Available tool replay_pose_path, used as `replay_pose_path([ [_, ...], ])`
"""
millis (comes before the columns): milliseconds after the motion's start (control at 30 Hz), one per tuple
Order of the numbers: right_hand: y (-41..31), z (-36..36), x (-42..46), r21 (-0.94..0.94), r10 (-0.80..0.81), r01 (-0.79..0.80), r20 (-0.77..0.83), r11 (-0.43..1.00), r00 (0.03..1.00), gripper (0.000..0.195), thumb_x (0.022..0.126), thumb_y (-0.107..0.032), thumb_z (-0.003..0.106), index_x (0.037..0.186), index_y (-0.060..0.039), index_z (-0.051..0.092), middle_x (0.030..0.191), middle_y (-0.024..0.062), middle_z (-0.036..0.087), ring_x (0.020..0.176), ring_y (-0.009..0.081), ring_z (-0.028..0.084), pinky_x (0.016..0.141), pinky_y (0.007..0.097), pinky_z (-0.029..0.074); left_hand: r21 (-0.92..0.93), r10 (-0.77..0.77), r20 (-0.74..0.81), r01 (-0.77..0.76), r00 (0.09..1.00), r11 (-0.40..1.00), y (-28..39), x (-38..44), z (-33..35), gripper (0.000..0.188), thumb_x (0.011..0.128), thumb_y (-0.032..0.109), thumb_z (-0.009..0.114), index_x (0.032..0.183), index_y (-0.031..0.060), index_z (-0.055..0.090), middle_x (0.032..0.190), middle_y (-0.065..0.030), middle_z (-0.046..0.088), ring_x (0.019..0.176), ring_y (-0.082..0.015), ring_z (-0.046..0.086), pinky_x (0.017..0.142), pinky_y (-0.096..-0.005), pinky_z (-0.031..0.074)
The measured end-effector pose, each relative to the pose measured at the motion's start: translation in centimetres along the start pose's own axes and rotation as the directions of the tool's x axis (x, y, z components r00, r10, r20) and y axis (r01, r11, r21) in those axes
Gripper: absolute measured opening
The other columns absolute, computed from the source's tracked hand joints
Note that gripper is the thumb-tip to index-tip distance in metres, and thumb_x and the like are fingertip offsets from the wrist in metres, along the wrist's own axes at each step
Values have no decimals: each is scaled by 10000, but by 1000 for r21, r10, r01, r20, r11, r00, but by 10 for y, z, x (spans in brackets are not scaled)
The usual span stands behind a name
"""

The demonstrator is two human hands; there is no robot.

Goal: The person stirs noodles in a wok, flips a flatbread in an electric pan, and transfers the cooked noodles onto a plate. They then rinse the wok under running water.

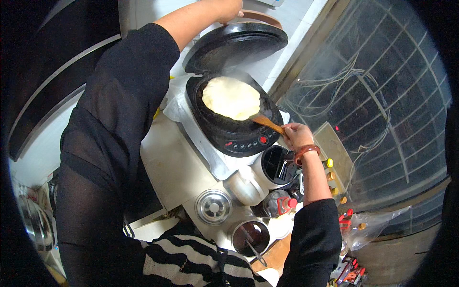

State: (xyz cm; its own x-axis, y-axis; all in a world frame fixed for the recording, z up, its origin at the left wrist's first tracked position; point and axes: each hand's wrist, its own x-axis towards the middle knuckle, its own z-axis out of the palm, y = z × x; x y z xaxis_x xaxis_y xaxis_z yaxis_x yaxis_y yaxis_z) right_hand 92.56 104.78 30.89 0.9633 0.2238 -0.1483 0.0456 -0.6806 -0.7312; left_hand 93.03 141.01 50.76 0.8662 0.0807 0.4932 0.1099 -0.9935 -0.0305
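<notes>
A pale round flatbread (pixel 231 98) lies on the dark plate of an electric griddle (pixel 229 138), with steam rising near it. My right hand (pixel 298 136) grips the handle of a wooden spatula (pixel 269 123), whose blade meets the flatbread's lower right edge. The griddle's black lid (pixel 238 39) stands raised on the far side. My left hand (pixel 226 9) is at the brown lid handle (pixel 261 17), at the top of the view; its fingers are partly hidden there.
Near the griddle stand a dark-filled container (pixel 276 165), a pale jug (pixel 245 186), a round steel lid (pixel 213 207), a red-capped bottle (pixel 276 203) and a pot of dark liquid with a spoon (pixel 251 238). Capped bottles (pixel 330 175) line the right, beside a barred window (pixel 387 89).
</notes>
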Motion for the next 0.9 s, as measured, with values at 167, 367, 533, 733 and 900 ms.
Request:
replay_pose_path([
  [167,13,18,7,416,70,-93,71,905,995,194,953,-190,559,1022,-32,648,638,8,579,462,67,477,385,212,353,-20,27,14,-26,1000,999,6,1,1,260,857,304,633,900,62,719,923,-172,695,889,-351,667,758,-455,523],
  [367,-9,42,13,324,52,-91,125,942,991,204,965,-181,552,1010,10,608,671,23,584,480,64,464,402,209,367,15,32,-4,-32,999,999,2,5,2,261,858,303,637,884,57,719,910,-179,692,876,-354,668,753,-457,524],
  [533,-37,56,16,154,103,-124,139,980,985,273,984,-239,508,923,6,613,646,23,573,455,90,465,409,242,380,1,34,-8,-34,999,999,4,2,4,271,859,308,628,888,53,717,912,-177,692,883,-360,666,748,-461,525],
  [733,-59,82,43,150,101,-126,165,981,981,359,1008,-283,429,894,10,602,618,30,560,436,128,483,405,281,385,60,54,-30,-52,998,997,1,-5,3,292,938,370,545,1018,130,691,761,-81,691,753,-262,682,691,-430,527],
  [900,-18,121,100,202,-10,1,43,979,999,427,984,-326,449,801,3,651,633,100,630,556,238,614,545,370,483,28,33,-21,-33,999,999,9,-8,-1,300,936,374,548,1033,130,694,733,-76,686,751,-266,680,690,-431,525],
])
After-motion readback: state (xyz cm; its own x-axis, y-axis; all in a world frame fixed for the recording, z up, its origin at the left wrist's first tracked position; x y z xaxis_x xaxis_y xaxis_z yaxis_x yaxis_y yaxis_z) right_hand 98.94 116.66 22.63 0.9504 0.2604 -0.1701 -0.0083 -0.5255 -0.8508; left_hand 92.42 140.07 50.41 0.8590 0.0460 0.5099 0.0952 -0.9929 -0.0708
